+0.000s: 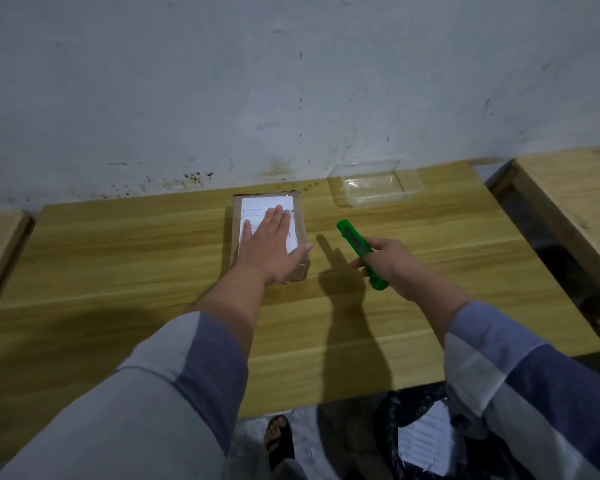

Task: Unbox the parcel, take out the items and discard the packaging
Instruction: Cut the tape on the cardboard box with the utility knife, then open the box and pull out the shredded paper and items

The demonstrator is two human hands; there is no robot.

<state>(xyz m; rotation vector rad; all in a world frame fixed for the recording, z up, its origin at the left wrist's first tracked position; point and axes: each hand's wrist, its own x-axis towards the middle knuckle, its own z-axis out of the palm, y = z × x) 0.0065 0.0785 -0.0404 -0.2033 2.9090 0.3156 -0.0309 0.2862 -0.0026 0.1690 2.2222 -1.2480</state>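
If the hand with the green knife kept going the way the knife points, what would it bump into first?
Probably the parcel. The right hand aims the knife up and left, toward the parcel's far right corner, where the left hand presses flat. Depth is unclear; it might pass just beyond.

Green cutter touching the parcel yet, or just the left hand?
Apart. The head view shows bare table between the green cutter, gripped by the right hand, and the parcel; the left hand lies flat on it.
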